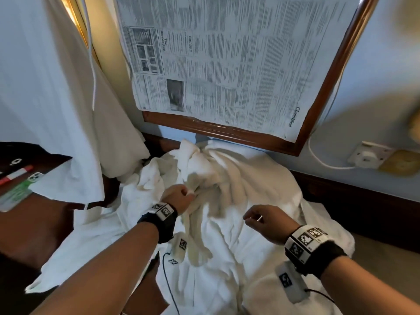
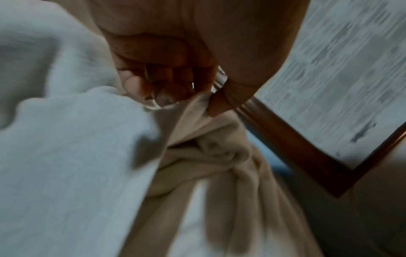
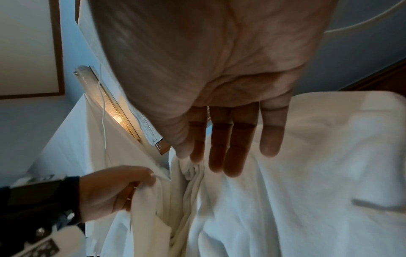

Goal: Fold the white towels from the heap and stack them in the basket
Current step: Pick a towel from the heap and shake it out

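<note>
While left fingers (image 2: 211, 104) pinch towel (image 2: 219, 165) (bunched), right hand (image 3: 219, 87) clear

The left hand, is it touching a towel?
Touching. The left wrist view shows the left hand pinching a fold of the cream towel between thumb and curled fingers, and the head view shows the same grip.

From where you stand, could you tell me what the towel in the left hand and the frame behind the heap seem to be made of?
Towel: soft terry-like cloth, off-white, matte; it bunches into limp folds. Frame: dark reddish wood by its look, glossy, with moulded edges.
</note>
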`<action>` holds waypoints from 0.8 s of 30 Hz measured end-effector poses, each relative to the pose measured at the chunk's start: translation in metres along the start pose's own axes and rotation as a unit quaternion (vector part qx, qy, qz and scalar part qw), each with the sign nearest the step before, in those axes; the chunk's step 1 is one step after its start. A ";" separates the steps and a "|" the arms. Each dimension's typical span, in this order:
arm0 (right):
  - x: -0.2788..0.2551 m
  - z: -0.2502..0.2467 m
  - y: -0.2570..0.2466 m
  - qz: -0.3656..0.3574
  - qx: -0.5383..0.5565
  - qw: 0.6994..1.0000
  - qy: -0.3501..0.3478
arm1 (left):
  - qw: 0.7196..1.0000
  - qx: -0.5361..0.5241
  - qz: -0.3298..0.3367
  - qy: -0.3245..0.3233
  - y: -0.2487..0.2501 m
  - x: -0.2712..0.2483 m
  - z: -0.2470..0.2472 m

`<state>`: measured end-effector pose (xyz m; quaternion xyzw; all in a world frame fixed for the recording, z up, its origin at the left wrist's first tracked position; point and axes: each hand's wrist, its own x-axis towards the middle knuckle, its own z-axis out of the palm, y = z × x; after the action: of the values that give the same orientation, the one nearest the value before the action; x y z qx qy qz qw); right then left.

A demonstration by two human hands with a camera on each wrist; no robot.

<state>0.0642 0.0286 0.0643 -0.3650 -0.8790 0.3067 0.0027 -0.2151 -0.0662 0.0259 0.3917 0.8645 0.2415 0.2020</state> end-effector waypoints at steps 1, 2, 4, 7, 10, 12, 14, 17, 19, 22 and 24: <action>0.004 -0.001 -0.004 0.001 -0.001 1.000 0.000 | 1.000 -0.017 0.006 0.010 0.009 0.002 -0.010; 0.010 -0.002 -0.008 0.004 -0.001 1.000 0.004 | 0.999 -0.031 0.010 0.014 0.015 0.005 -0.020; 0.018 -0.001 -0.017 0.007 0.010 1.000 0.021 | 0.998 -0.055 0.035 0.016 0.025 0.008 -0.037; 0.021 0.001 -0.035 -0.001 0.068 0.997 0.022 | 0.987 -0.079 0.143 -0.002 0.060 0.000 -0.060; 0.023 0.001 -0.057 -0.015 0.127 0.992 0.008 | 0.964 -0.141 0.225 -0.024 0.108 -0.012 -0.082; 0.029 -0.003 -0.067 -0.038 0.127 0.989 0.066 | 0.944 -0.207 0.257 -0.033 0.132 -0.018 -0.095; 0.033 -0.012 -0.073 -0.058 0.145 0.979 0.135 | 0.931 -0.234 0.276 -0.051 0.143 -0.019 -0.102; 0.035 -0.025 -0.063 -0.074 0.165 0.957 0.228 | 0.919 -0.269 0.282 -0.066 0.137 -0.015 -0.099; 0.031 -0.041 -0.049 -0.050 0.214 0.935 0.278 | 0.928 -0.260 0.260 -0.050 0.123 -0.009 -0.087; 0.019 -0.070 -0.029 -0.037 0.304 0.894 0.328 | 0.966 -0.104 0.227 -0.067 0.090 -0.007 -0.057; 0.007 -0.091 -0.016 -0.039 0.340 0.865 0.367 | 0.971 0.043 0.201 -0.124 0.065 -0.010 -0.032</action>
<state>0.0695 0.0737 0.1454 -0.3930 -0.6692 0.4304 0.4610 -0.1882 -0.0448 0.0907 0.5927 0.7458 0.1889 0.2383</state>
